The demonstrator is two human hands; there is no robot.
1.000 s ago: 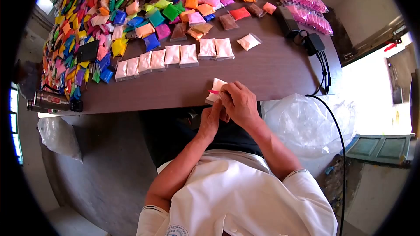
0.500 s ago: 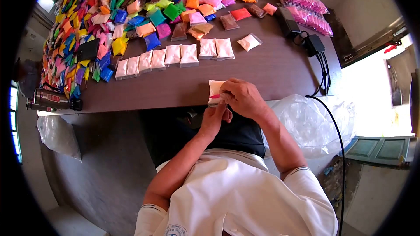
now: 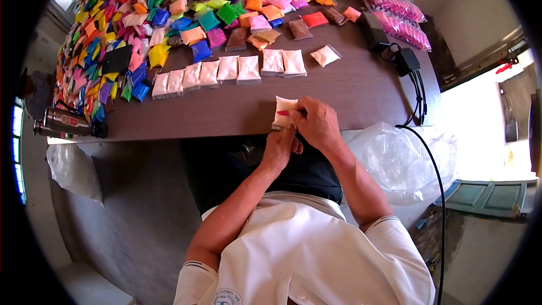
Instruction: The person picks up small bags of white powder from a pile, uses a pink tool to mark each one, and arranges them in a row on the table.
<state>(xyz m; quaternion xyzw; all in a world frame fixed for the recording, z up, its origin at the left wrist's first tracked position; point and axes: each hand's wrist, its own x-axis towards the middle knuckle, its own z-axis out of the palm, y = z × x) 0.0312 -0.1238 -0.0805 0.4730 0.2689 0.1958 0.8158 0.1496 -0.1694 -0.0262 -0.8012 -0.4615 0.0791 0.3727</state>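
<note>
A pale pink, filled clear packet (image 3: pixel 285 103) lies at the table's front edge, under my hands. My right hand (image 3: pixel 318 123) is closed in a pinch on a small red-pink flat piece (image 3: pixel 283 113), whose tip points left across the packet's face. What kind of tool it is cannot be made out. Just below, my left hand (image 3: pixel 279 146) has its thumb and fingers closed at the packet's near edge; the fingertips are partly hidden. Farther back stands a row of similar pale pink packets (image 3: pixel 227 69), with one packet (image 3: pixel 326 55) lying apart to the right.
Many colourful packets (image 3: pixel 209 21) heap over the back and left. A dark flask (image 3: pixel 68 122) lies at the left corner. Black adapters (image 3: pixel 404 60) with a cable (image 3: pixel 432 161) are at right, near bundled pink packs (image 3: pixel 400 27). Clear plastic bags (image 3: pixel 389 161) flank my lap.
The red-pink piece has moved a little farther up the packet with my right hand. Packet and both hands sit slightly higher in view; the whole view has shifted a little.
</note>
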